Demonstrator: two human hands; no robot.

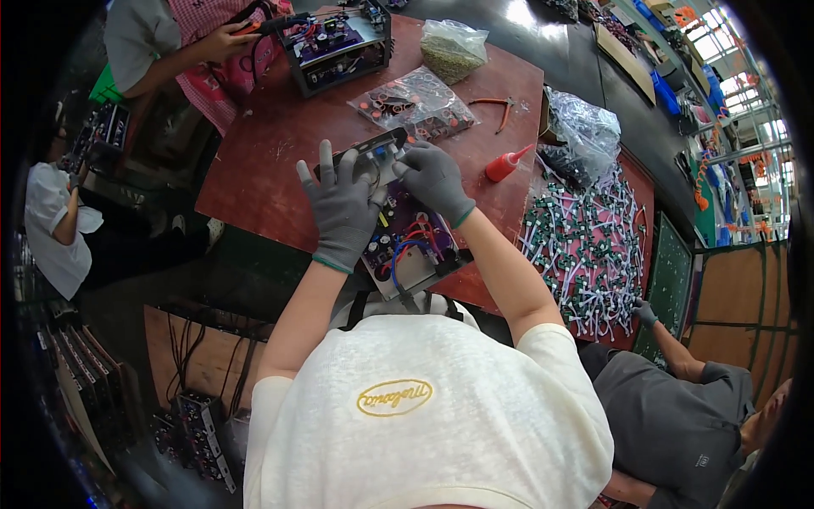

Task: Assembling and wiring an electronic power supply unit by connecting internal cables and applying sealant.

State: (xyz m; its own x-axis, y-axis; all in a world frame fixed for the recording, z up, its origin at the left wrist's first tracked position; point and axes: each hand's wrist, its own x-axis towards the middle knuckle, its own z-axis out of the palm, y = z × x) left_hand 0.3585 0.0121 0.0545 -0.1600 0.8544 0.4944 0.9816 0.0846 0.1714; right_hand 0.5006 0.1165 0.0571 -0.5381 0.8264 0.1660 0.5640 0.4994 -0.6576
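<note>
An electronic unit with a metal chassis, purple circuit board and red and blue wires [413, 237] lies in front of me at the table's near edge. Its panel [379, 161], with small blue parts on the inside, stands at the far end. My left hand [343, 212], in a grey glove, rests against the panel's left part with fingers spread and stretched out. At the panel's right side is my right hand [435, 181], also gloved. Its fingers are bent and pressed together by the blue parts; whatever they pinch is hidden.
On the red table [254, 191] are a bag of small parts [415, 106], a bag of granules [454, 53], orange-handled pliers [507, 114] and a red bottle [506, 164]. Many cabled boards [585, 246] spread right. Across, a co-worker's hand [225, 42] is by another unit [335, 51].
</note>
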